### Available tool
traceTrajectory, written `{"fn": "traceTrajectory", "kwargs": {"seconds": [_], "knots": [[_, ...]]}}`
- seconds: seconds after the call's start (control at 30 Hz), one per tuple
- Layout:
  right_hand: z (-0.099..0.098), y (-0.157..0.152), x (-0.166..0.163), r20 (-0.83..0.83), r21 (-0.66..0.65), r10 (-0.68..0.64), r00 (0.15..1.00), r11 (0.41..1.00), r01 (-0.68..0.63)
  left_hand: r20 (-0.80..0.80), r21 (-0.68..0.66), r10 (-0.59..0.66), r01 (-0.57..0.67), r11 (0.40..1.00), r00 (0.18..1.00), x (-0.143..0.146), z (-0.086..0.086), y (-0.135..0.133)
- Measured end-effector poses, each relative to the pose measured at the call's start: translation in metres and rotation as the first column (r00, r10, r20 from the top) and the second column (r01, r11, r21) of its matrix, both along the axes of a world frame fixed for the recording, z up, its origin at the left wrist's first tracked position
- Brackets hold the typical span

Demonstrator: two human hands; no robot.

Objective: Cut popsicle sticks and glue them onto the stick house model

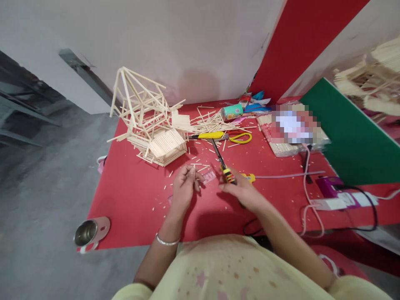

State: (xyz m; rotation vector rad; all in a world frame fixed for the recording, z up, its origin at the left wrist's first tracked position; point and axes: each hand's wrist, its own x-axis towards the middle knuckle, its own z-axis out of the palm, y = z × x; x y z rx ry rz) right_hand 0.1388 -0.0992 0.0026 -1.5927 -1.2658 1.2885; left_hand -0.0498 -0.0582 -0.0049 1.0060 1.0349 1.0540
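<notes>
My left hand hovers over the red table with its fingers pinched on a thin wooden stick. My right hand grips the yellow-and-black handle of a long thin tool whose dark blade points up and away from me. The two hands are a short gap apart. A stick-built house model stands just beyond my left hand. Loose cut sticks lie scattered behind the tool.
Yellow-handled scissors lie past the tool. A bundle of sticks, a purple device with cables, a white power strip and a green board are to the right. A steel cup sits at the table's near-left corner.
</notes>
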Motion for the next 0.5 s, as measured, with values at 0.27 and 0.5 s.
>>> {"fn": "traceTrajectory", "kwargs": {"seconds": [0.27, 0.5], "knots": [[-0.031, 0.067, 0.093, 0.938, 0.005, -0.009, 0.346, 1.0, 0.011, 0.213, -0.128, 0.041, -0.014, 0.992, 0.976, 0.002, 0.004, 0.003], [-0.016, 0.035, 0.047, 0.633, 0.426, -0.268, 0.726, 0.904, -0.038, 0.24, -0.162, 0.108, -0.07, 0.984, 0.965, 0.011, 0.007, 0.008]]}}
